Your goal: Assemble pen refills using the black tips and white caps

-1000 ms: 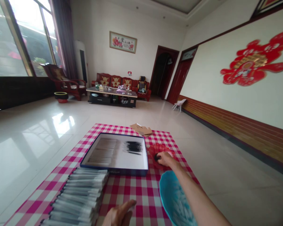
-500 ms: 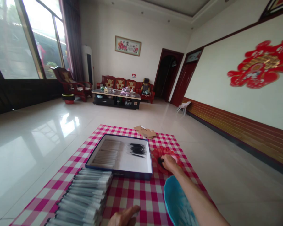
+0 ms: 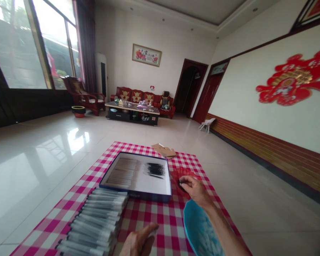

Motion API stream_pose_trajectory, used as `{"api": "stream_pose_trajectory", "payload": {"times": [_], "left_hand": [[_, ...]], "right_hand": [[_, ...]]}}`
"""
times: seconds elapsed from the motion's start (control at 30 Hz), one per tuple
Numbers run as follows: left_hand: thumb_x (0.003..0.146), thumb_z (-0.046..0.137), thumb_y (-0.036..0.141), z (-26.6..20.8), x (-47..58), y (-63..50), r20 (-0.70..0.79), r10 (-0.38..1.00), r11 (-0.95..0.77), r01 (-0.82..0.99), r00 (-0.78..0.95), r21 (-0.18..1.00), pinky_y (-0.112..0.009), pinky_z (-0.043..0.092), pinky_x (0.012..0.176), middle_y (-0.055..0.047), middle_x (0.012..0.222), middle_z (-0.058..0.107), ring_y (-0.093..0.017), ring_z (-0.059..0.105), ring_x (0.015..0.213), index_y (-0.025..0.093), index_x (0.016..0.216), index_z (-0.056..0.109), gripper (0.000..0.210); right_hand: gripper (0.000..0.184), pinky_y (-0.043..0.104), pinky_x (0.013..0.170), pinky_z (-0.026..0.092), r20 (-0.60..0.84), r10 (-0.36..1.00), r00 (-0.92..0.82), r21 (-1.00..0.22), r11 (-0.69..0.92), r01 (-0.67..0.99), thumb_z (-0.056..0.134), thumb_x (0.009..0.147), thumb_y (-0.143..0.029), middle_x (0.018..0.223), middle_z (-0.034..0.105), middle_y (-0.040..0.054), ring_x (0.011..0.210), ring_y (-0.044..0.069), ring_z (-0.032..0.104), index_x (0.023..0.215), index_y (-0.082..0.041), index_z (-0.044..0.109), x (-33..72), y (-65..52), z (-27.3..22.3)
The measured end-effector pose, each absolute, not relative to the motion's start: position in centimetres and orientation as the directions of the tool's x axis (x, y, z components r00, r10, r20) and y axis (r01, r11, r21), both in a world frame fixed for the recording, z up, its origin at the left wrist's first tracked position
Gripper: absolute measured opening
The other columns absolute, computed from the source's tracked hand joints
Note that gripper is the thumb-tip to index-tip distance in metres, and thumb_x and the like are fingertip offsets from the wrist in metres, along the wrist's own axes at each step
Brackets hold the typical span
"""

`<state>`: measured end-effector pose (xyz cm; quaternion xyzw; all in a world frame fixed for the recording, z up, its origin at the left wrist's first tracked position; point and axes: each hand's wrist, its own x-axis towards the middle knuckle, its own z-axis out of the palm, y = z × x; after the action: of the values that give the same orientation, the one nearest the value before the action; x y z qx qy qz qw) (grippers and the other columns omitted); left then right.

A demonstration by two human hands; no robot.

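My right hand [image 3: 196, 190] is over the red flower-shaped dish [image 3: 188, 172], thumb and fingertips pinched together by dark contents inside it. What is between those fingertips is too small to make out. Low in the picture, my left hand [image 3: 138, 241] is closed, with a small translucent plastic piece [image 3: 153, 233] at its fingers. To its left lies a thick pile of clear-barrelled pens [image 3: 96, 217] with dark ends. Under my right forearm sits a blue scalloped bowl [image 3: 188, 222] holding whitish translucent pieces.
A shallow blue-edged box [image 3: 149, 197] holds clear tubes [image 3: 121, 172] at left and black refill-like sticks [image 3: 155, 169] at right. Brown cardboard [image 3: 164, 150] lies at the far edge of the checkered tablecloth [image 3: 146, 213]. A coffee table [image 3: 132, 113] and sofa stand beyond.
My right hand has lifted slightly and drawn back from the red dish, fingers still pinched. My left hand has risen a little into view. The camera has tilted slightly.
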<state>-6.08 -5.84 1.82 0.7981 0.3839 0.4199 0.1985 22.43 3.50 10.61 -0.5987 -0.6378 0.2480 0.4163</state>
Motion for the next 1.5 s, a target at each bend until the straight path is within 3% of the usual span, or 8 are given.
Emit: {"api": "stream_pose_trajectory", "payload": {"times": [0.1, 0.23, 0.47, 0.53, 0.77, 1.03, 1.17, 1.5], "left_hand": [[0.094, 0.041, 0.034, 3.4, -5.7, -5.7, 0.458, 0.809, -0.584, 0.425, 0.368, 0.691, -0.017, 0.049, 0.048, 0.001, 0.059, 0.064, -0.013, 0.061, 0.049, 0.023, 0.121, 0.058, 0.034], [0.096, 0.037, 0.030, 5.6, -5.2, -5.9, 0.383, 0.850, -0.513, 0.404, 0.362, 0.757, -0.017, 0.045, 0.050, 0.001, 0.060, 0.061, -0.012, 0.057, 0.050, 0.018, 0.111, 0.058, 0.029], [0.094, 0.042, 0.026, 7.3, -5.0, -6.4, 0.434, 0.837, -0.528, 0.283, 0.334, 0.801, -0.017, 0.049, 0.063, -0.002, 0.080, 0.069, -0.012, 0.064, 0.065, 0.019, 0.108, 0.059, 0.023], [0.094, 0.043, 0.026, 7.2, -5.0, -6.6, 0.450, 0.826, -0.540, 0.250, 0.339, 0.804, -0.018, 0.050, 0.066, -0.003, 0.084, 0.071, -0.012, 0.065, 0.068, 0.019, 0.111, 0.059, 0.025], [0.094, 0.043, 0.027, 6.3, -4.7, -6.6, 0.399, 0.850, -0.493, 0.257, 0.343, 0.831, -0.016, 0.046, 0.057, -0.001, 0.074, 0.068, -0.010, 0.059, 0.058, 0.019, 0.104, 0.063, 0.024], [0.093, 0.042, 0.025, 6.1, -5.0, -6.7, 0.299, 0.895, -0.403, 0.311, 0.330, 0.861, -0.017, 0.041, 0.053, 0.001, 0.067, 0.064, -0.010, 0.056, 0.054, 0.017, 0.105, 0.059, 0.022], [0.093, 0.043, 0.025, 6.2, -4.9, -6.7, 0.266, 0.895, -0.393, 0.351, 0.357, 0.850, -0.018, 0.040, 0.054, 0.001, 0.064, 0.063, -0.011, 0.056, 0.054, 0.018, 0.100, 0.060, 0.020], [0.093, 0.042, 0.025, 6.2, -4.8, -6.8, 0.286, 0.881, -0.420, 0.346, 0.376, 0.839, -0.017, 0.041, 0.056, 0.001, 0.068, 0.065, -0.011, 0.058, 0.056, 0.019, 0.097, 0.059, 0.018]], "right_hand": [[0.026, 0.034, 0.075, 0.054, 0.225, 0.972, 0.064, -0.897, 0.181, 0.402, 0.061, 0.080, -0.041, 0.087, 0.071, 0.0035, 0.083, 0.020, 0.067, 0.094, -0.019, 0.066, 19.0, -0.9, 11.4], [0.027, 0.032, 0.070, 0.053, 0.109, 0.986, 0.128, -0.994, 0.111, -0.013, 0.071, 0.075, -0.041, 0.078, 0.070, 0.0035, 0.072, 0.018, 0.065, 0.089, -0.018, 0.068, 15.2, -5.4, 10.4], [0.033, 0.033, 0.077, 0.054, -0.152, 0.959, 0.240, -0.868, -0.013, -0.496, 0.078, 0.068, -0.038, 0.093, 0.071, 0.0037, 0.083, 0.019, 0.066, 0.096, -0.022, 0.070, 10.5, -7.7, 5.7], [0.035, 0.034, 0.078, 0.054, -0.156, 0.963, 0.220, -0.869, -0.029, -0.493, 0.076, 0.070, -0.039, 0.093, 0.071, 0.0046, 0.086, 0.021, 0.066, 0.099, -0.021, 0.070, 9.7, -7.9, 4.9], [0.033, 0.028, 0.064, 0.054, 0.003, 0.971, 0.239, -0.977, 0.054, -0.207, 0.076, 0.068, -0.044, 0.082, 0.071, 0.0048, 0.071, 0.019, 0.065, 0.088, -0.018, 0.070, 9.3, -7.7, 4.9], [0.032, 0.034, 0.077, 0.053, -0.086, 0.975, 0.206, -0.952, -0.019, -0.307, 0.072, 0.075, -0.040, 0.097, 0.071, 0.0090, 0.087, 0.023, 0.066, 0.098, -0.018, 0.069, 10.3, -8.1, 4.5], [0.033, 0.034, 0.079, 0.052, -0.147, 0.966, 0.214, -0.923, -0.056, -0.381, 0.076, 0.071, -0.037, 0.090, 0.072, 0.0065, 0.085, 0.022, 0.066, 0.098, -0.019, 0.069, 10.3, -8.3, 4.3], [0.031, 0.031, 0.076, 0.052, -0.121, 0.980, 0.157, -0.955, -0.072, -0.287, 0.075, 0.071, -0.039, 0.083, 0.070, 0.0043, 0.080, 0.020, 0.064, 0.093, -0.018, 0.071, 9.9, -8.6, 4.8]]}}
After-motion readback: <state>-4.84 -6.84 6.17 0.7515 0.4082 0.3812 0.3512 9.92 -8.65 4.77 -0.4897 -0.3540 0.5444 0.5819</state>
